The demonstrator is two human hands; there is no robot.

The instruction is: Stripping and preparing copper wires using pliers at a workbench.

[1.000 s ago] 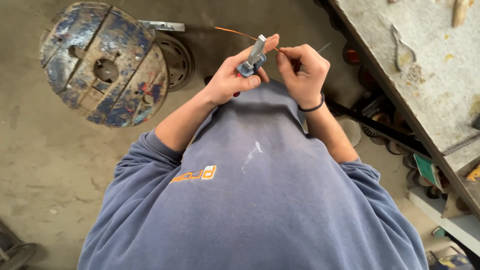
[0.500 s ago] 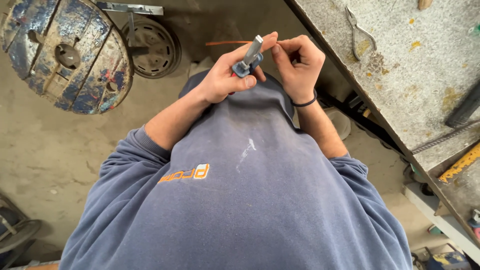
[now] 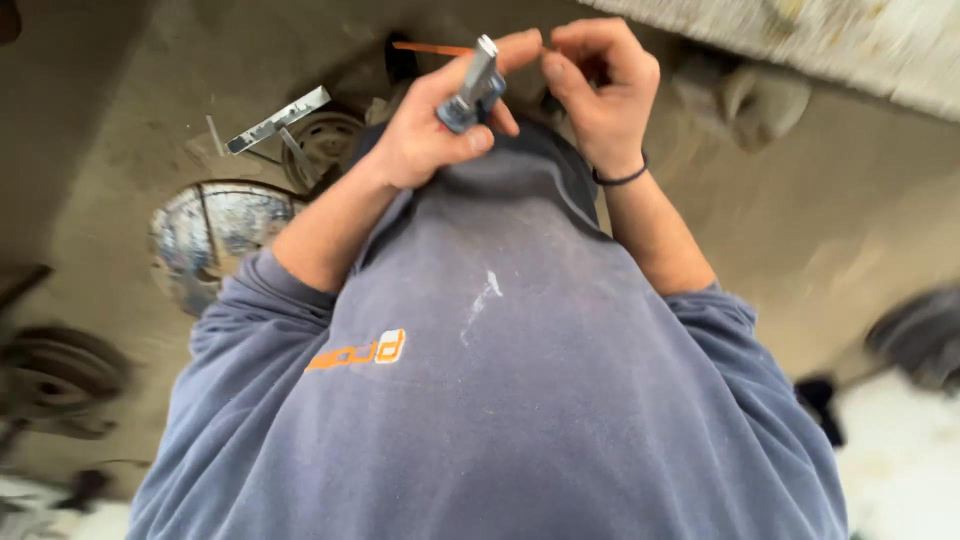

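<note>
Head camera, looking down a grey-blue sweatshirt [image 3: 500, 400]: at nine o'clock a paint-worn cable reel [image 3: 215, 240] lies on the concrete floor [image 3: 90, 150], a metal bracket [image 3: 277, 119] just beyond it at ten o'clock. At twelve o'clock the left hand [image 3: 430, 125] is closed around a small grey hand tool [image 3: 472, 87], its metal head pointing up. A thin orange wire [image 3: 432, 47] meets that head; the work on it appears under way, not finished. The right hand [image 3: 600, 85], fingers curled narrow, pinches at the wire's far side.
</note>
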